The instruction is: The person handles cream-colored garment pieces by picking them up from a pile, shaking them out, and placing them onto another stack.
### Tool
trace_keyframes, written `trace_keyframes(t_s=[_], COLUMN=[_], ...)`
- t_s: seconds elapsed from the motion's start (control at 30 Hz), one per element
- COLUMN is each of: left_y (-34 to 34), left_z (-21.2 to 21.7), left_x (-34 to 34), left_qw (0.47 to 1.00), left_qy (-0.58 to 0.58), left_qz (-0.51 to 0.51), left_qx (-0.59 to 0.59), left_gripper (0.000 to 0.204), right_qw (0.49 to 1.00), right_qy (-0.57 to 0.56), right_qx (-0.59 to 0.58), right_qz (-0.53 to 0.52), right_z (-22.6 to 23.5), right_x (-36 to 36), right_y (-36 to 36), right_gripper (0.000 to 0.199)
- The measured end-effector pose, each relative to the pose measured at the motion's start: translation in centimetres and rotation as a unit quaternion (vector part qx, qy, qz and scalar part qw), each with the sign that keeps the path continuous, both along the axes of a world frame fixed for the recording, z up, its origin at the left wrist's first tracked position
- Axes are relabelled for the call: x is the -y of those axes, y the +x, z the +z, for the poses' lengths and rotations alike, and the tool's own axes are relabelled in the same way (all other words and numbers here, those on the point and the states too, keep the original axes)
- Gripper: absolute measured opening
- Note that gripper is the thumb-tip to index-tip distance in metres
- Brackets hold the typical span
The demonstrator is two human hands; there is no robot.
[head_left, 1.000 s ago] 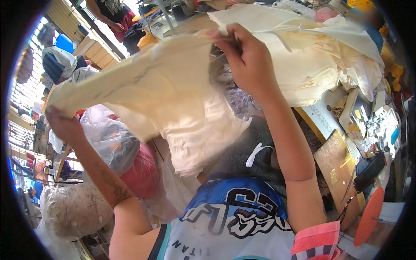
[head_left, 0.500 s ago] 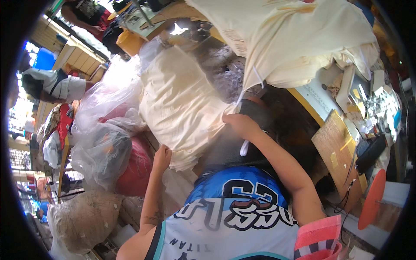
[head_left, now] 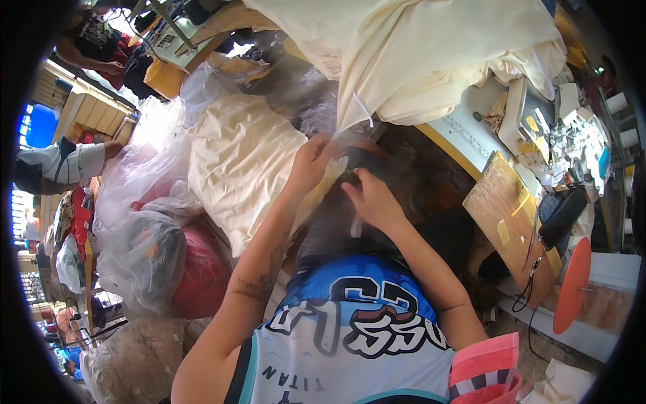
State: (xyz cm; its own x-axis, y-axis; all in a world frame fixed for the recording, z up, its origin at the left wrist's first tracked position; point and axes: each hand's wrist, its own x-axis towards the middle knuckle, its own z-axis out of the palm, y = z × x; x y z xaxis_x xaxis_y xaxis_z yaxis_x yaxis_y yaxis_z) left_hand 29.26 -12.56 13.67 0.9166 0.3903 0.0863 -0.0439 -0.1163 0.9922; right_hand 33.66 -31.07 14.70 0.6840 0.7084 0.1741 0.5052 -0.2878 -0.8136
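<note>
Our left hand (head_left: 313, 160) has moved from the near corner of the pile (head_left: 245, 165) to the hanging tip of the cloth (head_left: 431, 60), and is clamped on it. Our right hand (head_left: 371, 195) has come off that tip and sits just beside, fingers curled; we cannot tell whether it holds anything. The cloth lies over the table (head_left: 464, 138), drooping beyond its yellow edge.

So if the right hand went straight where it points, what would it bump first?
The right hand would probably meet the edge of the lower cream cloth, by the left hand, though depth is unclear.
</note>
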Motion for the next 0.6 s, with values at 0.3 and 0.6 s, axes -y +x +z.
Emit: trace_keyframes(t_s=[0.3,0.6], left_y=[-2.8,-2.8], left_z=[1.1,2.6], left_x=[1.6,0.8], left_qw=[0.991,0.987], left_qy=[-0.102,-0.120], left_qz=[0.056,-0.009], left_qx=[-0.065,-0.106], left_gripper=[0.025,0.023], right_qw=[0.968,0.934], right_qy=[0.017,0.008], right_qx=[0.249,0.357], right_qz=[-0.029,0.020], right_z=[0.8,-0.1], right_x=[-3.0,-4.4], right_y=[1.9,3.2], right_gripper=[0.015,0.014])
